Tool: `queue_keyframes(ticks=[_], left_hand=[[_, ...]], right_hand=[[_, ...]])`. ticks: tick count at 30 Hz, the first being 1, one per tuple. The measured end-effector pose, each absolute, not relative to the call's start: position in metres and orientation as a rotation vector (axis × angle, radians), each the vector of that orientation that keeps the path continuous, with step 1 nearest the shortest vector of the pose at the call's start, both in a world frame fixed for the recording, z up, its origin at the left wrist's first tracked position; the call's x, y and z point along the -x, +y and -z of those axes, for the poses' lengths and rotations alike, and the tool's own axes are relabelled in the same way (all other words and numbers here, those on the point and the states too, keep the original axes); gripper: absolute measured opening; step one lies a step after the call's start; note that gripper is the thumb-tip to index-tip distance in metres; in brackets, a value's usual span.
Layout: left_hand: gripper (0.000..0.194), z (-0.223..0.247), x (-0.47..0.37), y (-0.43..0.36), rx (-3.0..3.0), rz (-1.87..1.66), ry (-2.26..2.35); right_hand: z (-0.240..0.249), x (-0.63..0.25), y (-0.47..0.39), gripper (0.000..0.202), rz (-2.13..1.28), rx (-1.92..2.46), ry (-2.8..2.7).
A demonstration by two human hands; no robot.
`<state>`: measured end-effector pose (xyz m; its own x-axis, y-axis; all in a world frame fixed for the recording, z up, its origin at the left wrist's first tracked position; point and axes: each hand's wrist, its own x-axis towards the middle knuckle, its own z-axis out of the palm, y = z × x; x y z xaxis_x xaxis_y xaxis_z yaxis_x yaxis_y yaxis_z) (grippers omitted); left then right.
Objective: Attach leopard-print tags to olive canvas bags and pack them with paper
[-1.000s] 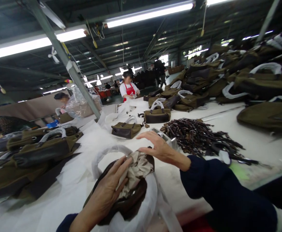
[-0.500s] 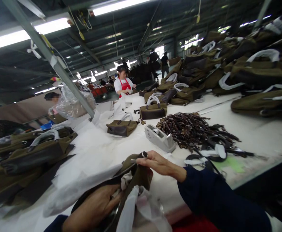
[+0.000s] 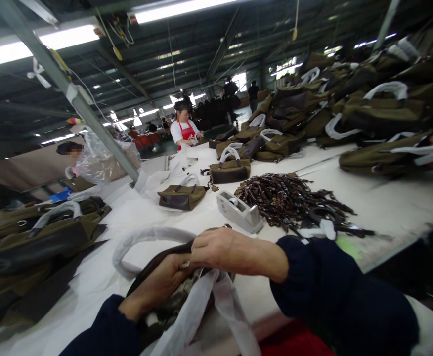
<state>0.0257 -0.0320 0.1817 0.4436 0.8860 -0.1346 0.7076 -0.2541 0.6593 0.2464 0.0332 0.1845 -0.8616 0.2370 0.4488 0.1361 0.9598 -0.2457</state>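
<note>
An olive-brown handbag [image 3: 174, 299] lies open in front of me, its two handles wrapped in white; the far handle [image 3: 137, 242] arches up, the near handle [image 3: 201, 306] droops toward me. My left hand [image 3: 160, 282] is at the bag's opening, fingers closed and reaching to the right. Over its fingertips my right hand [image 3: 220, 249] bends down with curled fingers. The two hands meet at the bag's edge. A small pale bit shows between them, but what the fingers grip is hidden.
A grey tape dispenser [image 3: 240, 212] stands beyond my right hand, beside a heap of dark brown straps [image 3: 286, 198]. A small handbag [image 3: 183, 197] sits farther back. Bags are piled left [image 3: 53, 237] and right [image 3: 383, 109]. A co-worker in a red apron [image 3: 187, 131] stands behind the table.
My right hand has left the bag's far corner and come in to my left hand, turning palm down. The far wrapped handle now stands up. Another person's hand appears at the right edge.
</note>
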Motion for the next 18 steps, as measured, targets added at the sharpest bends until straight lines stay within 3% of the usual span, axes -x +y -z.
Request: queue_keyframes(ticks=[7,12,18], left_hand=[[0.027,-0.193,0.035,-0.055,-2.140,-0.085,1.608],[0.030,-0.224,0.013,-0.068,-2.159,-0.289,1.591],[0.026,-0.194,0.005,-0.057,-2.064,-0.277,1.347]], right_hand=[[-0.166,-0.213,0.054,0.020,-0.047,0.438,-3.021],[-0.179,-0.208,0.054,0.019,-0.061,0.450,-3.082],[-0.200,-0.213,0.052,0.018,-0.134,0.548,-3.189]])
